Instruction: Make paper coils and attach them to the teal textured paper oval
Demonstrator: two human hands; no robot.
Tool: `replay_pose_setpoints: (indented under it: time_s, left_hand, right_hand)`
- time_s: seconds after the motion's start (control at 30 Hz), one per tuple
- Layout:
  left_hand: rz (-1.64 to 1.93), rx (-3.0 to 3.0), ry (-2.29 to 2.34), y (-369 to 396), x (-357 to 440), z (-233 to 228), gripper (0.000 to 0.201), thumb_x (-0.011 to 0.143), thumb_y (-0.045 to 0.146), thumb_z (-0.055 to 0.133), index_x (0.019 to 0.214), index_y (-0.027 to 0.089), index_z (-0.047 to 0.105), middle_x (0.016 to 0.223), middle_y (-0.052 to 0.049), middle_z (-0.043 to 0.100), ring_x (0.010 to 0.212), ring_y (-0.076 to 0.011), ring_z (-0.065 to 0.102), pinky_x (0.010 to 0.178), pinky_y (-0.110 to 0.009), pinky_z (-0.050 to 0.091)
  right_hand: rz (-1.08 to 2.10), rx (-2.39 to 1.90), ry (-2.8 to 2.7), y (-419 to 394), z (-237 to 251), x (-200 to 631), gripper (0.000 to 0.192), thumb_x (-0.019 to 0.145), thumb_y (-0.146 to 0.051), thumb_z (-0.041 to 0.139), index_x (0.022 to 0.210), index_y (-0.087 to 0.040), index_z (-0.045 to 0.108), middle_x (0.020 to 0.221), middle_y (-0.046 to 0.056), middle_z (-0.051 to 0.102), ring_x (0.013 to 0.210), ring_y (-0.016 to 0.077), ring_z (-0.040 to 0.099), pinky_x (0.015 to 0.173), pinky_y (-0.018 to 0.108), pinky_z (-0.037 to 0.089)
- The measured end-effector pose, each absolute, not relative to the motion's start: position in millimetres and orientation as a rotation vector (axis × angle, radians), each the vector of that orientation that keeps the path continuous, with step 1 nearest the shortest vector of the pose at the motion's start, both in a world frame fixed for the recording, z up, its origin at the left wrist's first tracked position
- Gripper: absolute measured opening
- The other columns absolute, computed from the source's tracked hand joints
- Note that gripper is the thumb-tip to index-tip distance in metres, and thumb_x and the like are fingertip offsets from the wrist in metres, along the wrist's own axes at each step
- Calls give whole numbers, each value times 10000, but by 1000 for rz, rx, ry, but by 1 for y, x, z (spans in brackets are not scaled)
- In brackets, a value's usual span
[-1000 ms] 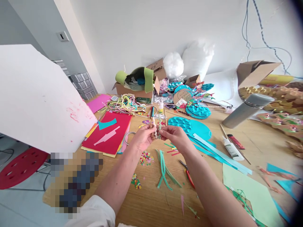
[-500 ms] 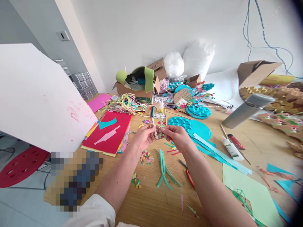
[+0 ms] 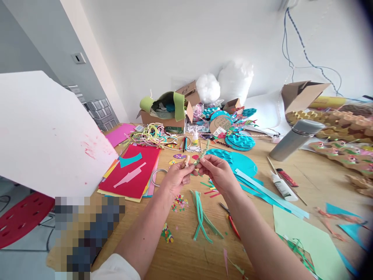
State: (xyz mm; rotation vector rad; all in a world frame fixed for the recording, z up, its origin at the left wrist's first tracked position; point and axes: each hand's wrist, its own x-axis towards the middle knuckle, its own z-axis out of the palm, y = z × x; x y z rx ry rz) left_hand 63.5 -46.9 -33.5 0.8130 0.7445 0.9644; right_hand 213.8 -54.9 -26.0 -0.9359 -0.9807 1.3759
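Above the surface (image 3: 175,260), I had the L hand (image 3: 176,177) pinched on a peach pipe-cleaner coil (image 3: 187,159), the R hand (image 3: 214,169) pinched on a twisted green pipe cleaner (image 3: 206,146), tips up, prob. for clear view; loose mint pipe cleaners (image 3: 198,210) lay below, prob. for easy reach.

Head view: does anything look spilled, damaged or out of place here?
Small multicoloured bits lie loose on the table, below the left hand in the picture, looking spilled. Reddish smears mark the white board at left, so it looks stained. A pixelated patch at lower left hides what is there.
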Motion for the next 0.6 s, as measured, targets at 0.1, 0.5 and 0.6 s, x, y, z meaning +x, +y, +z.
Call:
replay_pose_setpoints:
  time_s: [0.1, 0.5, 0.6]
  left_hand:
    - [1050, 863, 770, -46, 63, -34, 346, 561, 325, 854, 755, 122, 652, 579, 28, 568, 398, -2, 296, 421, -194, 150]
    - [1129, 1166, 845, -51, 59, -25, 314, 660, 407, 805, 770, 136, 691, 590, 48, 493, 465, -34, 281, 463, -227, 174]
    - [1112, 1093, 786, -51, 59, -23, 345, 634, 417, 824, 695, 136, 633, 585, 52, 472, 452, -24, 265, 451, -225, 161]
  right_hand:
    - [1378, -902, -1021, -56, -27, 214, 367, 621, -469, 837, 734, -183, 638, 664, 17, 695, 584, 136, 630, 582, 266, 483]
    - [1402, -955, -1189, -58, -21, 217, 377, 639, -493, 823, 687, -158, 658, 613, 14, 646, 564, 122, 571, 588, 268, 449]
    - [1408, -937, -1255, -60, -21, 219, 381, 693, -514, 783, 670, -163, 637, 604, 20, 649, 573, 126, 578, 595, 267, 448]
